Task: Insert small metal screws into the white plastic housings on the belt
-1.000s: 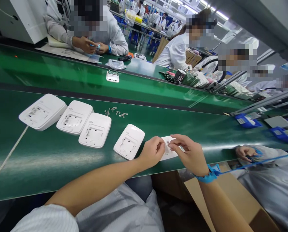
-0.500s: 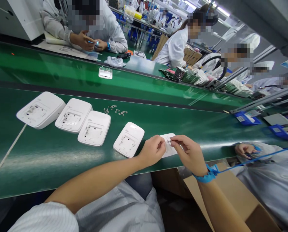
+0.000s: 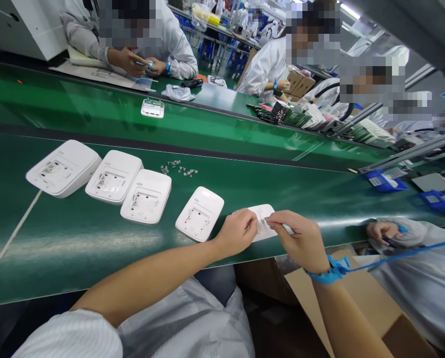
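Note:
My left hand (image 3: pixel 238 231) is closed, its curled fingers over the left part of a white plastic housing (image 3: pixel 259 237) that lies on the bench. Whatever those fingers hold is hidden. From the other side my right hand (image 3: pixel 300 239), with a blue wrist strap (image 3: pixel 329 271), pinches thumb and forefinger together at a small metal piece (image 3: pixel 263 221) above that housing. Left of my hands lies another white housing (image 3: pixel 200 215) with an open square recess. Further back is a scatter of small metal pieces (image 3: pixel 187 172).
Three more white housings (image 3: pixel 146 197) stand to the left, near a pale cord (image 3: pixel 13 236). Across the bench runs a green belt (image 3: pixel 215 127) carrying a white part with a circuit board (image 3: pixel 153 108). Blue bins (image 3: pixel 387 181), a cardboard box (image 3: pixel 342 298) and a co-worker's hand (image 3: pixel 383 231) are at right.
My right hand has drawn slightly to the right, showing more of the metal piece. My left hand stays nearly in place. The part on the belt has shifted left.

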Available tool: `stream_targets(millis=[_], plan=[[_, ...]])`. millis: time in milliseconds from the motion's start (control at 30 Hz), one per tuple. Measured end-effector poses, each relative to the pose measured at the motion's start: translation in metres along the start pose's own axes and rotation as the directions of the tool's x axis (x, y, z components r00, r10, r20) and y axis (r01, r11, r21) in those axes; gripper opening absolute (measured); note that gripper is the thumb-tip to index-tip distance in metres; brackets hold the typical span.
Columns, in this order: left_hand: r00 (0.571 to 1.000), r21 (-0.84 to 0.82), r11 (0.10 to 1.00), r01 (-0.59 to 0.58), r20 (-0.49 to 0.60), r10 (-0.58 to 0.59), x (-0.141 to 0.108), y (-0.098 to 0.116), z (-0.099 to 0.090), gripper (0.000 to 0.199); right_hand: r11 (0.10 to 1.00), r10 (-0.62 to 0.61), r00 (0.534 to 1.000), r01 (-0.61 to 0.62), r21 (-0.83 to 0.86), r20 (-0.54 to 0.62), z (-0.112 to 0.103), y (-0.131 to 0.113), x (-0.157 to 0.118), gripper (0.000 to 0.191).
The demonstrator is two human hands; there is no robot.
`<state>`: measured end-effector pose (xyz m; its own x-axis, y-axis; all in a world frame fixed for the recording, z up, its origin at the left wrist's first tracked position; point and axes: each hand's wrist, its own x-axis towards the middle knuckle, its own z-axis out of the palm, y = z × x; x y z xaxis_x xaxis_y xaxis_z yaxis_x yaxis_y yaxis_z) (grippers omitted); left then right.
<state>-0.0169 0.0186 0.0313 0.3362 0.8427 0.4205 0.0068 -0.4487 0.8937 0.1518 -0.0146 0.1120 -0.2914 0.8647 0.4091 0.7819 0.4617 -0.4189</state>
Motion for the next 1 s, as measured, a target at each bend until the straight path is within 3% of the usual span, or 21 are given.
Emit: stream_targets(millis=[367,600,833,1000], plan=[[0.997,0.060,0.998,0.003,0.073,-0.008,0.000,-0.002,0.001,0.016,0.997,0.036,0.998,-0.039,-0.066,-0.049,0.015,-0.006,-0.004,0.013],[0.998,0.068,0.998,-0.009,0.057,0.005,-0.001,-0.002,0.003,0.016,0.998,0.037,0.999,-0.038,-0.052,-0.019,0.000,-0.005,-0.009,0.015],[0.994,0.068,0.997,-0.030,0.103,0.023,-0.001,-0.003,0.003,0.016,0.995,0.052,0.993,-0.061,-0.076,-0.109,0.009,-0.010,-0.008,0.011],[0.996,0.066,0.998,-0.016,0.086,0.010,-0.001,-0.003,0.003,0.017,0.996,0.010,0.998,-0.015,-0.092,-0.056,0.011,-0.011,-0.010,0.015]])
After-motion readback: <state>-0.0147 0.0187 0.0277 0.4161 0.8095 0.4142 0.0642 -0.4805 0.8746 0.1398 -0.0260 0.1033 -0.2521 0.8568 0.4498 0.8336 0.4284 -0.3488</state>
